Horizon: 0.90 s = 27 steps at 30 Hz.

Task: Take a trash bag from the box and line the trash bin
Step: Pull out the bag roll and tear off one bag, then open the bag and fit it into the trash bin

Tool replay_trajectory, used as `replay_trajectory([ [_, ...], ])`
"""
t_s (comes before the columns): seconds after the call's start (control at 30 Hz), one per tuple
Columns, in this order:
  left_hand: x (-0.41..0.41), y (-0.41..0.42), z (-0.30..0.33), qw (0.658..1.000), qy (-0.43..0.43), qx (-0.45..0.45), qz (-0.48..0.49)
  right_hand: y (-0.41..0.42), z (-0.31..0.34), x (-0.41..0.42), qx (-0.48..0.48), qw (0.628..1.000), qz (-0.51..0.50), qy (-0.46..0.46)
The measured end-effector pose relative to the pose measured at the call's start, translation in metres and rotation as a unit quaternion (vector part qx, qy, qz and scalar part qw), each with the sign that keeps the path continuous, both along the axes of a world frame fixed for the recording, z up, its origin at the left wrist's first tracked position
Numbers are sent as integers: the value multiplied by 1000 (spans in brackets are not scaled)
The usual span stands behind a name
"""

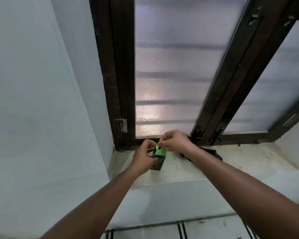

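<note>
**Box of trash bags held over the window sill**

Box, green and black, is sitting above the pale window sill, just near of the dark window frame. Left hand is gripping the box's left side and lower body. Right hand is pinching the green top flap between its fingertips. A dark crumpled object is lying on the sill to the right, partly hidden by the right forearm.

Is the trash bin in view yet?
No, only the box shows, held by the left hand and right hand over the windowsill.
</note>
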<state>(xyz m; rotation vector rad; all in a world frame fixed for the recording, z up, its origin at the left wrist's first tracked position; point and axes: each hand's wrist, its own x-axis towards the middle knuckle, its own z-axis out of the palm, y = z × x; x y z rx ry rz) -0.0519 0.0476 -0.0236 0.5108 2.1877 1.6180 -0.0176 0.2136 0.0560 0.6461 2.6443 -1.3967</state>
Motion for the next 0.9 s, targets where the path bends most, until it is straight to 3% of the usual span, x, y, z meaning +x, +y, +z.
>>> replay_trajectory([
  [0.13,1,1,0,1000,-7,21,12,-15,-15,-6,136,990,3,36],
  [0.27,0,-1,-4,1000,15,19,0,-20,-28,-5,142,988,-20,48],
  [0.37,0,-4,-9,999,28,17,-11,-14,-31,-3,68,996,-3,48],
  [0.5,-1,-6,-12,998,64,-1,7,-2,-34,12,-177,975,-90,102],
  [0.57,-2,-6,-13,995,88,-6,50,6,-42,24,-110,974,-151,126],
  [0.63,-3,-8,-12,986,110,-29,123,8,-52,37,-31,989,-129,68],
  [0.67,-4,-10,-11,979,113,-49,162,6,-58,43,-36,994,-103,22],
  [0.77,-2,-17,-11,958,102,-104,248,-7,-74,49,-165,977,-104,-89],
  [0.83,-1,-23,-11,950,68,-117,280,-20,-83,43,-257,950,-157,-85],
  [0.9,-5,-31,-13,943,36,-146,298,-31,-93,31,-257,943,-203,-59],
])
